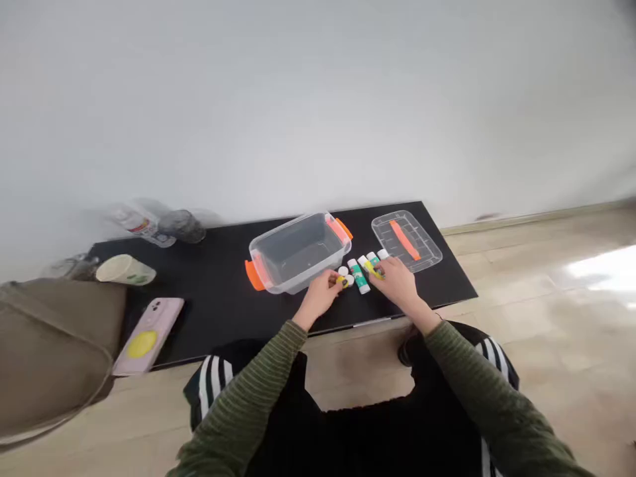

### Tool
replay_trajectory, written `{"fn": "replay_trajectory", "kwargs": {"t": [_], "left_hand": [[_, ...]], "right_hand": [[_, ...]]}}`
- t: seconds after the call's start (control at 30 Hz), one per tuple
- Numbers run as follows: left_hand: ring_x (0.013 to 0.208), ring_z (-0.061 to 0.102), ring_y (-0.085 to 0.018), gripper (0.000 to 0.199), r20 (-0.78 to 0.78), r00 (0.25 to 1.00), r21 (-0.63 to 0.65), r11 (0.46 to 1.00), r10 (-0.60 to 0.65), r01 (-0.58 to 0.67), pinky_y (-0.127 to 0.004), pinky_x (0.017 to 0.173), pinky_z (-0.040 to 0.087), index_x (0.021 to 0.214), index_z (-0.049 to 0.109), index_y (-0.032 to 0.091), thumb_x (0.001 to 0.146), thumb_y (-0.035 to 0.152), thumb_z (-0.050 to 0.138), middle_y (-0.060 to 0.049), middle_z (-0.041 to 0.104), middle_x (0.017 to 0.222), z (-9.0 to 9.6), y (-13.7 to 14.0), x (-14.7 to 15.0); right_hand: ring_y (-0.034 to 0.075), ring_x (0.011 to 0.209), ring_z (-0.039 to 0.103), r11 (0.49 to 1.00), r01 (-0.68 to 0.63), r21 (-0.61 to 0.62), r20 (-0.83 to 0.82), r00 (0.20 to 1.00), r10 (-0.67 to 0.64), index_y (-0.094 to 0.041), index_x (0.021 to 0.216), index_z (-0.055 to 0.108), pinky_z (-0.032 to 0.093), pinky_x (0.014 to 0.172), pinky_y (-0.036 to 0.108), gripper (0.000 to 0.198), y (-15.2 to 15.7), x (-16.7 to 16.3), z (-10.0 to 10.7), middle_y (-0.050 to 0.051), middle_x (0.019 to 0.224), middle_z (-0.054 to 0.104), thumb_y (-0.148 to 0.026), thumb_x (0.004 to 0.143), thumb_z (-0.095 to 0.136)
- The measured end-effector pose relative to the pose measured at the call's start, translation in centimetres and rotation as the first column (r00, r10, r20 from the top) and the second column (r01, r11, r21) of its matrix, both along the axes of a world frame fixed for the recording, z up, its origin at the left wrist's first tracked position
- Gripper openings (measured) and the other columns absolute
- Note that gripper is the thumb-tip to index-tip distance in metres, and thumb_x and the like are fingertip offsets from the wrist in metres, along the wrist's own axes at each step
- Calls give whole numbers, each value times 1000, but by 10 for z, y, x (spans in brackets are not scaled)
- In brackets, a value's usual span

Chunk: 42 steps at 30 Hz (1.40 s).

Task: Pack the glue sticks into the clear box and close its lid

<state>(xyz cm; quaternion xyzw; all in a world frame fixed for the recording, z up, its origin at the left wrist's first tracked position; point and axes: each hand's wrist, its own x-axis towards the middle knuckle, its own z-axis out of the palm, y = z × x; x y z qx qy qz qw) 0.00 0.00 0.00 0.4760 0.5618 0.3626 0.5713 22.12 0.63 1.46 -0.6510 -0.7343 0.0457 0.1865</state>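
Note:
Close to the front edge of the black table, my left hand (322, 293) is closed at the fingertips on a small yellow-and-black thing (342, 281). Two white round pieces (343, 271) sit right beside those fingertips. My right hand (396, 281) has its fingers curled around a slim yellow thing (370, 267), whose kind is partly hidden. Between the hands lies a green-and-white glue stick (358, 277). More white-capped sticks (382, 254) lie in a row, partly covered by my right hand. A clear plastic box (293, 283) with orange clips stands open behind my left hand.
A clear lid (428, 255) with an orange handle lies at the right of the black table (213, 318). Toward the left are a pink phone (158, 324), a paper cup (124, 269), a plastic bottle (142, 224) and a brown bag (54, 344). A white wall rises behind.

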Motion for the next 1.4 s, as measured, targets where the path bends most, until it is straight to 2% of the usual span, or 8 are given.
{"fn": "replay_trajectory", "kwargs": {"t": [0.1,0.23,0.37,0.57,0.87,1.13,1.27,1.4], "left_hand": [[73,71,-16,18,218,969,-145,986,117,-87,-33,76,59,92,60,13,83,22,72,-7,72,87,-1,4,8],[87,73,-18,13,472,862,-243,967,185,-74,-35,90,57,96,59,13,89,22,65,-11,73,97,2,2,12],[87,73,-17,9,561,795,-274,958,229,-83,-37,96,55,95,60,13,89,19,64,-9,73,95,8,-1,10],[82,73,-15,11,539,812,-262,961,224,-91,-37,96,56,97,62,12,88,17,66,-8,74,94,8,-1,8],[84,73,-18,19,480,861,-241,969,167,-54,-35,90,58,101,60,11,88,23,68,-12,74,94,3,-6,13],[86,70,-14,32,497,864,-137,990,83,-16,-31,88,56,98,63,13,78,32,79,-7,73,93,1,-9,12],[82,68,-14,39,417,907,-82,996,52,-19,-28,80,56,97,64,14,73,40,81,-6,72,92,-2,-8,12],[85,68,-16,41,299,954,-11,1000,-2,5,-27,74,54,99,64,15,75,46,76,-8,72,98,-3,-4,13]], "right_hand": [[18,86,65,999,-51,-7,-72,996,50,-22,93,69,41,66,25,18,-10,0,2,4,95,71,-37,85,61],[19,78,67,993,-110,-52,-114,988,103,-23,102,67,43,65,26,22,-18,-5,3,3,90,74,-38,87,61],[20,82,69,971,-227,-81,-137,967,215,-22,108,67,46,68,28,25,-19,-10,6,6,94,74,-38,90,60],[21,96,66,949,-310,-58,-130,945,301,-24,117,66,49,78,28,27,-17,-7,9,7,110,71,-34,94,57],[22,101,64,937,-346,-42,-107,934,340,-26,121,67,49,81,30,29,-20,-5,10,8,111,70,-33,96,53],[22,97,66,915,-398,-71,-206,903,377,-23,119,67,51,83,33,30,-21,-3,5,8,107,71,-30,91,59],[22,94,67,914,-384,-132,-224,910,350,-24,117,68,50,81,33,32,-21,-4,5,6,106,72,-27,86,63],[21,95,67,917,-360,-169,-226,920,320,-26,116,68,50,80,31,31,-20,-3,10,4,108,73,-27,86,63]]}}
